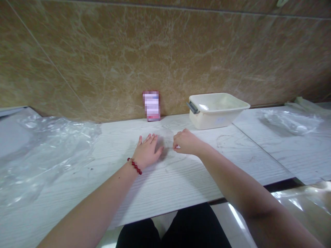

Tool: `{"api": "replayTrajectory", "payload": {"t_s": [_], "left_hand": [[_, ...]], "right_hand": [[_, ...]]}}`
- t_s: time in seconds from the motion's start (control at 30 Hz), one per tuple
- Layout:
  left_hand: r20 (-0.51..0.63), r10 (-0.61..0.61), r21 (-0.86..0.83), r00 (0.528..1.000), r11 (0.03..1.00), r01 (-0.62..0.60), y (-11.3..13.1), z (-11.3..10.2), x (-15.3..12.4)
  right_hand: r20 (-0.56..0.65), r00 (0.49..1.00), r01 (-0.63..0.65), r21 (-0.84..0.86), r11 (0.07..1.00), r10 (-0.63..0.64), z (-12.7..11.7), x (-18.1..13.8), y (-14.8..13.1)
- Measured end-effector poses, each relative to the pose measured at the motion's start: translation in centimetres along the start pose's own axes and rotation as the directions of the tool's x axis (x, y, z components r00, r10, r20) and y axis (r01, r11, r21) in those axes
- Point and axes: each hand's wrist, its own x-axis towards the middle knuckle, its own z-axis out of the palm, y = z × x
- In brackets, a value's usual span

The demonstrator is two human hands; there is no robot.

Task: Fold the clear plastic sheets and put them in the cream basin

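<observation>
My left hand (pixel 146 150) rests palm down above the white wood-grain table (pixel 165 193), fingers stretched and thumb apart, with a red bead bracelet (pixel 134 166) at the wrist. To its right, my right hand (pixel 186 142) is closed, fingertips pinched together and pointing toward the left hand. A small pale spot shows at those fingertips; what it is, I cannot make out. Behind the hands, a phone-like red-edged object (pixel 152 106) with a blurred face leans upright against the wall. Beyond my right hand stands a cream plastic box (pixel 216 119) without a lid, a grey clip on its left end.
Clear plastic sheeting (pixel 49 151) spreads over the table's left side. A crumpled clear bag (pixel 292 121) lies at the far right. The brown marbled wall (pixel 129 51) closes off the back. A seam (pixel 258 146) crosses the tabletop on the right, and my legs are below the front edge.
</observation>
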Motion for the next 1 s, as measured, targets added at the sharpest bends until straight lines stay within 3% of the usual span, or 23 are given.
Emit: {"api": "replayTrajectory", "payload": {"t_s": [0.17, 0.4, 0.6, 0.7, 0.77, 0.87, 0.93, 1.0], "left_hand": [[0.104, 0.101, -0.090, 0.989, 0.992, -0.091, 1.9, 0.2, -1.1], [0.063, 0.095, -0.104, 0.993, 0.991, -0.088, 2.1, 0.3, -1.1], [0.025, 0.085, -0.073, 0.996, 0.994, -0.082, 2.0, -0.3, -0.9], [0.019, 0.030, -0.115, 0.999, 0.993, -0.028, 1.7, -0.9, -0.9], [0.017, -0.011, -0.209, 1.000, 0.978, 0.015, 1.6, -1.5, -1.0], [-0.032, -0.068, -0.489, 0.997, 0.871, 0.044, 1.5, -2.3, -1.0], [-0.051, -0.084, -0.710, 0.995, 0.704, 0.023, 1.5, -2.6, -1.0], [0.007, -0.091, -0.897, 0.996, 0.440, 0.047, 1.6, -2.6, -0.9]], "right_hand": [[-0.006, 1.000, 0.009, -0.023, 1.000, -0.009, 0.2, 0.2, -0.4], [-0.054, 0.998, 0.020, 0.025, 0.999, -0.018, 0.1, 0.2, -0.4], [-0.225, 0.972, 0.098, 0.150, 0.984, -0.063, -0.1, -0.1, -0.7], [-0.361, 0.927, 0.203, 0.267, 0.942, -0.098, -0.1, -0.3, -0.6], [-0.475, 0.878, 0.266, 0.392, 0.881, -0.054, 0.0, -0.2, -0.1], [-0.557, 0.818, 0.311, 0.636, 0.706, 0.141, 0.7, 0.2, 0.9], [-0.510, 0.809, 0.321, 0.801, 0.506, 0.293, 1.5, 0.8, 1.8], [-0.404, 0.832, 0.339, 0.913, 0.228, 0.381, 2.3, 1.5, 2.5]]}}
